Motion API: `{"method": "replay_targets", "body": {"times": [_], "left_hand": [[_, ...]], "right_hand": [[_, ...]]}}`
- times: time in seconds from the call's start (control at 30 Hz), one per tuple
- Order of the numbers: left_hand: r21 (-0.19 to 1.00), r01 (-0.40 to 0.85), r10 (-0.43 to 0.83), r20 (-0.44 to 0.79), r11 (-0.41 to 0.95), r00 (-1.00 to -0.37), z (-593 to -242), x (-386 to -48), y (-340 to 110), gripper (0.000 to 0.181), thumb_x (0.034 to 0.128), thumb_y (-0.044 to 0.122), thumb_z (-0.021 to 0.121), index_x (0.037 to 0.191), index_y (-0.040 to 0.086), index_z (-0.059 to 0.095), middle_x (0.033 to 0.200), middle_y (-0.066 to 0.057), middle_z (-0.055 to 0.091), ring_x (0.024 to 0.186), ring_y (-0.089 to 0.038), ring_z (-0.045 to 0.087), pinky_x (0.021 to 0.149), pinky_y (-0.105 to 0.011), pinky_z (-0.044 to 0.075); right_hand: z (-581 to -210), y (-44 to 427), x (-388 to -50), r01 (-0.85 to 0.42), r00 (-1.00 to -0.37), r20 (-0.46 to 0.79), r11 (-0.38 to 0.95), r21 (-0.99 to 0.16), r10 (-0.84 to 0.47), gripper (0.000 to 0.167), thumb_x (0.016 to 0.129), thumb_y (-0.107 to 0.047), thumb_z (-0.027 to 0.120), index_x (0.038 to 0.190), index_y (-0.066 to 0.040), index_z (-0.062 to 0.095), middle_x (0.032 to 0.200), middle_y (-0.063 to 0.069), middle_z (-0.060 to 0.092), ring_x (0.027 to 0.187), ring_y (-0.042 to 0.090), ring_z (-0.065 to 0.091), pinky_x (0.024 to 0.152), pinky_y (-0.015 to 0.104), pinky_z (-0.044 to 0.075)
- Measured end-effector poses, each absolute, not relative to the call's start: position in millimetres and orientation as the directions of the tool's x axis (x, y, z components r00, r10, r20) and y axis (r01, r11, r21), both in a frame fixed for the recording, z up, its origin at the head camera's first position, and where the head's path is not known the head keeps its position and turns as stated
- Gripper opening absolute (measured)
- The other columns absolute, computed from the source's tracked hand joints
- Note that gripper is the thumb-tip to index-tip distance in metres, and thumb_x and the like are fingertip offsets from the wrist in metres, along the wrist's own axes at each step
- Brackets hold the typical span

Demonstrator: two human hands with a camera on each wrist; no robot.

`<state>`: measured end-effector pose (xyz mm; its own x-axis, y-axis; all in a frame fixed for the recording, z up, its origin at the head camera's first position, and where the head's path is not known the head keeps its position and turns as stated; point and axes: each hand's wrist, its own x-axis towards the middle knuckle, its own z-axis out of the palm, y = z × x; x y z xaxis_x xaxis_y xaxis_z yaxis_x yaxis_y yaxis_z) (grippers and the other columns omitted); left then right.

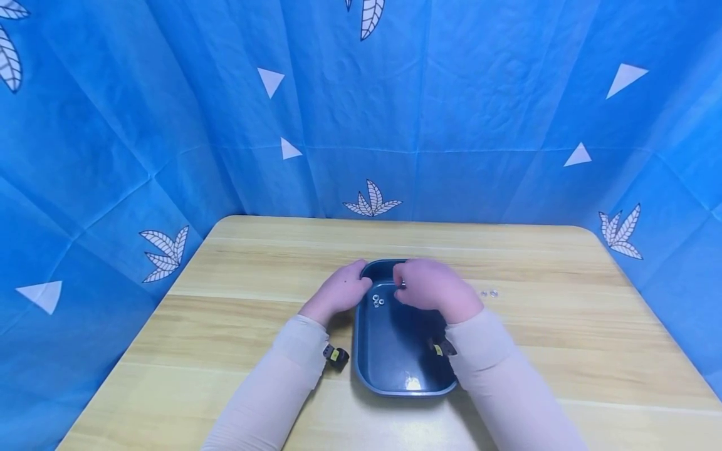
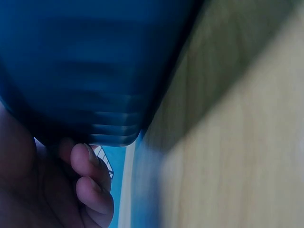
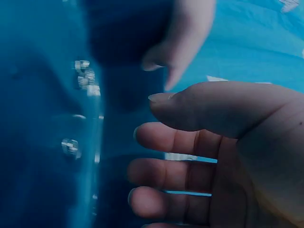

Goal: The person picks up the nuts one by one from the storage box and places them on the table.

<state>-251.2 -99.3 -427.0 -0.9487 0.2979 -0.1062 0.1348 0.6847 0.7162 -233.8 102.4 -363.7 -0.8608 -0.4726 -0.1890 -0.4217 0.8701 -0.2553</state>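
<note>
A dark blue tray [image 1: 395,393] stands on the table. My left hand [image 1: 342,289] grips its rim at the far left corner; in the left wrist view that hand [image 2: 71,185] has its fingers curled against the tray's outer wall [image 2: 95,71]. Over the tray's far right part is my right hand [image 1: 431,288]. The right wrist view shows this hand [image 3: 204,142] with thumb and fingers apart, nothing between them. Several small silvery nuts [image 1: 376,301] lie in the tray near its left wall. Another shiny piece [image 3: 71,148] appears apart from that cluster [image 3: 85,76], near the right fingertips.
Two small clear or silvery pieces [image 1: 494,293] lie on the wooden table [image 1: 564,351] right of the tray. A blue curtain [image 1: 479,113] with leaf and triangle prints hangs behind the table and at both sides.
</note>
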Motion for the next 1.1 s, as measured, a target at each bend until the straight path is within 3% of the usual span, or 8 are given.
{"method": "replay_targets", "body": {"times": [0.3, 0.63, 0.8, 1.1], "left_hand": [[0.714, 0.129, 0.295, -0.113, 0.688, -0.949, -427, -253, -100, 0.035, 0.1005, 0.026, 0.046, 0.13, 0.014, 0.06, 0.115, -0.001, 0.066, 0.105, -0.022, 0.06, 0.099, -0.049, 0.049], [0.706, 0.141, 0.302, -0.107, 0.694, -0.947, -429, -254, -99, 0.035, 0.1002, 0.025, 0.046, 0.129, 0.01, 0.058, 0.111, -0.005, 0.065, 0.1, -0.024, 0.059, 0.098, -0.048, 0.05], [0.705, 0.148, 0.306, -0.102, 0.693, -0.947, -430, -254, -99, 0.03, 0.1, 0.025, 0.046, 0.124, 0.011, 0.059, 0.106, -0.004, 0.064, 0.098, -0.025, 0.059, 0.096, -0.048, 0.05], [0.711, 0.145, 0.304, -0.102, 0.688, -0.947, -430, -253, -99, 0.025, 0.1003, 0.025, 0.046, 0.117, 0.012, 0.059, 0.099, -0.005, 0.062, 0.094, -0.025, 0.058, 0.091, -0.046, 0.051]], "right_hand": [[-378, 94, -238, -0.44, -0.852, -0.231, 0.881, -0.173, -0.47, 0.01, 0.093, -0.024, 0.07, 0.097, -0.016, 0.067, 0.087, -0.003, 0.063, 0.078, 0.018, 0.057, 0.072, 0.035, 0.051], [-386, 90, -237, -0.463, -0.846, -0.264, 0.884, -0.064, -0.462, 0.003, 0.09, -0.017, 0.066, 0.089, -0.017, 0.063, 0.079, -0.003, 0.06, 0.071, 0.018, 0.055, 0.066, 0.036, 0.05], [-388, 88, -238, -0.474, -0.846, -0.257, 0.88, -0.037, -0.467, 0.004, 0.089, -0.018, 0.066, 0.088, -0.016, 0.064, 0.074, -0.002, 0.059, 0.069, 0.019, 0.056, 0.067, 0.038, 0.05], [-395, 90, -242, -0.449, -0.867, -0.233, 0.893, -0.015, -0.44, 0.003, 0.09, -0.015, 0.065, 0.092, -0.014, 0.067, 0.082, 0.003, 0.065, 0.072, 0.021, 0.058, 0.066, 0.04, 0.053]]}}
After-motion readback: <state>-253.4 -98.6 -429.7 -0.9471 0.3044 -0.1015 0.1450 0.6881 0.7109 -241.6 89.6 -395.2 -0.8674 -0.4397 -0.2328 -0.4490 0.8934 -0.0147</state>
